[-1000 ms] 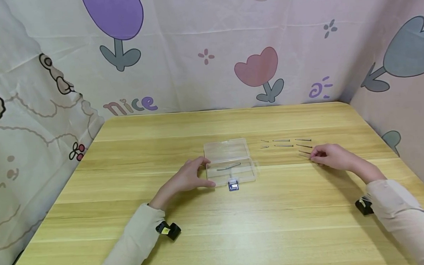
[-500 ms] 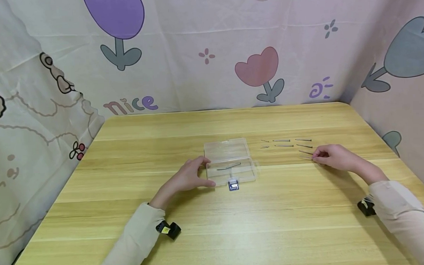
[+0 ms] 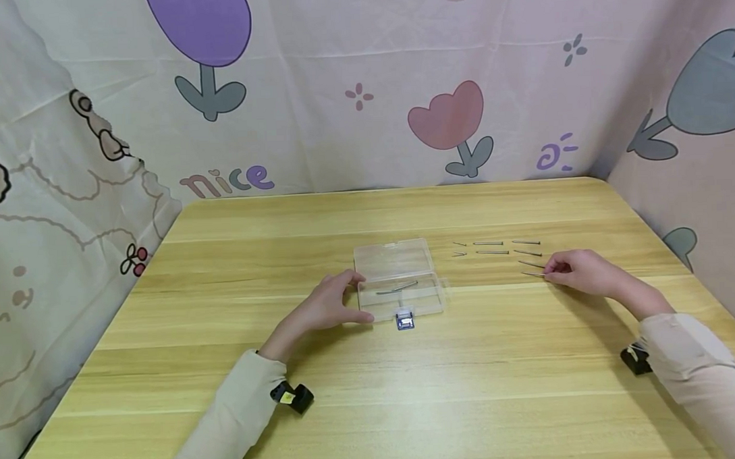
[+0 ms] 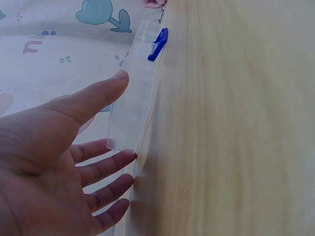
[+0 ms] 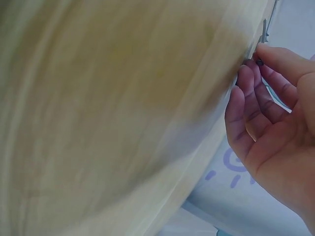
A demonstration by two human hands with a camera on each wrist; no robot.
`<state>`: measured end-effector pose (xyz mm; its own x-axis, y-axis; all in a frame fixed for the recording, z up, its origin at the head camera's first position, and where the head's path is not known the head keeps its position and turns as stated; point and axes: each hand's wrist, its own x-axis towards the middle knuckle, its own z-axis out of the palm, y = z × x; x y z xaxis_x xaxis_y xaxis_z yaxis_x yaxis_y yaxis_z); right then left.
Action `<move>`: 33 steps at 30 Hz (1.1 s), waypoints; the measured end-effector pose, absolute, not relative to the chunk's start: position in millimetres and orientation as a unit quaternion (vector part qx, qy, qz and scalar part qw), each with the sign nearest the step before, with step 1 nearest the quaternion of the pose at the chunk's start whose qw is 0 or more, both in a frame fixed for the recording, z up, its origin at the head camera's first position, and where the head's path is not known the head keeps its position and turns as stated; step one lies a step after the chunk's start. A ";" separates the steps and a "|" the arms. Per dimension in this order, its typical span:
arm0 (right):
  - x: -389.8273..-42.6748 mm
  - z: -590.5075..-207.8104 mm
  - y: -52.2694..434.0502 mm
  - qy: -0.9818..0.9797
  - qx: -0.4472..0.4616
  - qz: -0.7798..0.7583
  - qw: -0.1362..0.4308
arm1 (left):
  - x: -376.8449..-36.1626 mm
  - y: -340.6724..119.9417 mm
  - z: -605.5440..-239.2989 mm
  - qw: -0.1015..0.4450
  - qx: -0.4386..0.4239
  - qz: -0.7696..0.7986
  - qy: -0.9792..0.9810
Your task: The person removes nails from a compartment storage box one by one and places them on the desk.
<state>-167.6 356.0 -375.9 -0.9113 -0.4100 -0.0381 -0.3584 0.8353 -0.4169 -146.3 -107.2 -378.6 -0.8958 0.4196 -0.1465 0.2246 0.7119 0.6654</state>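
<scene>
A clear plastic box (image 3: 399, 265) lies open mid-table, its blue latch (image 3: 404, 321) facing me and a couple of nails (image 3: 396, 288) inside. My left hand (image 3: 356, 299) brackets the box's left end, thumb along the front wall and fingers straight; the left wrist view shows this hand (image 4: 115, 118) against the box (image 4: 135, 98). Right of the box, several nails (image 3: 496, 247) lie in rows. My right hand (image 3: 546, 272) pinches the head end of the nearest nail (image 3: 532, 274), which lies low over the wood. The right wrist view shows thumb and fingertips (image 5: 256, 55) meeting at that nail (image 5: 265, 29).
The wooden table (image 3: 373, 391) is enclosed by a flower-printed cloth backdrop (image 3: 362, 88) at the back and both sides. A small black wrist device (image 3: 291, 396) sits under each sleeve.
My right hand has drawn back slightly to the right, pulling the nearest nail a little out of the row. The left hand and box have not moved.
</scene>
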 end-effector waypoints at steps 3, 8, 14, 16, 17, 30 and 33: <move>-167.7 -376.1 355.6 0.956 -0.202 -0.203 0.059 | -146.3 -107.1 -378.8 0.145 0.176 0.335 0.914; -167.4 -376.0 355.5 0.957 -0.199 -0.203 0.057 | -146.1 -106.9 -378.9 0.146 0.175 0.336 0.914; -166.9 -375.4 355.5 0.957 -0.206 -0.199 0.053 | -145.9 -107.0 -378.7 0.144 0.177 0.339 0.913; -167.1 -375.2 355.7 0.956 -0.208 -0.198 0.053 | -145.8 -107.0 -378.7 0.144 0.178 0.339 0.913; -167.2 -375.1 356.0 0.956 -0.209 -0.198 0.053 | -145.9 -107.1 -378.7 0.144 0.178 0.339 0.913; -164.3 -369.4 353.2 0.957 -0.201 -0.206 0.041 | -146.0 -107.6 -378.9 0.144 0.176 0.337 0.913; -164.1 -365.7 347.5 0.955 -0.205 -0.211 0.038 | -145.7 -107.7 -378.9 0.145 0.176 0.338 0.913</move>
